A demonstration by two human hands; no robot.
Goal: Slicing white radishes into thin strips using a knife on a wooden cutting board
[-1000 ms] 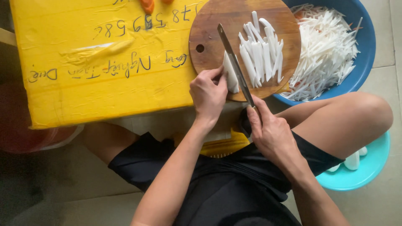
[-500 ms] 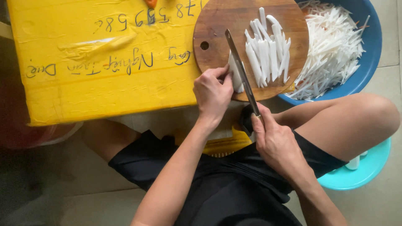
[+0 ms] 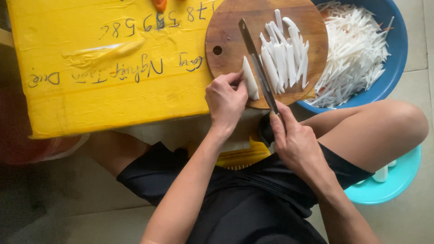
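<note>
1. White vegetable piece point(image 3: 250, 80): flat slab, pale, lying on the round wooden cutting board point(image 3: 230, 31) near its 6 o'clock edge, long axis running roughly 12 to 6 o'clock.
2. Left hand point(image 3: 224, 100): curled narrow, fingertips pressed onto the left side and lower end of the piece, pinning it to the wood.
3. Knife point(image 3: 257, 65): slim blade laid along the right side of the piece, just beside it, tip aimed toward 11 o'clock, handle end at 5 o'clock.
4. Right hand point(image 3: 296, 144): closed around the knife handle, forefinger stretched forward along its top; handle itself mostly hidden in the grip.
5. Cut white strips point(image 3: 285, 54): loose row of sticks at 2 o'clock from the piece, on the right half of the board, just beyond the blade.
6. Blue basin point(image 3: 398, 40): at 3 o'clock from the board, tucked partly under its rim, heaped with thin white shreds point(image 3: 352, 54).
7. Yellow box point(image 3: 90, 104): under the board's left part, spreading toward 9 o'clock, handwriting on its top.
8. Turquoise bowl point(image 3: 389, 185): at 4 o'clock, on the floor behind the bent knee, a few white chunks inside.
</note>
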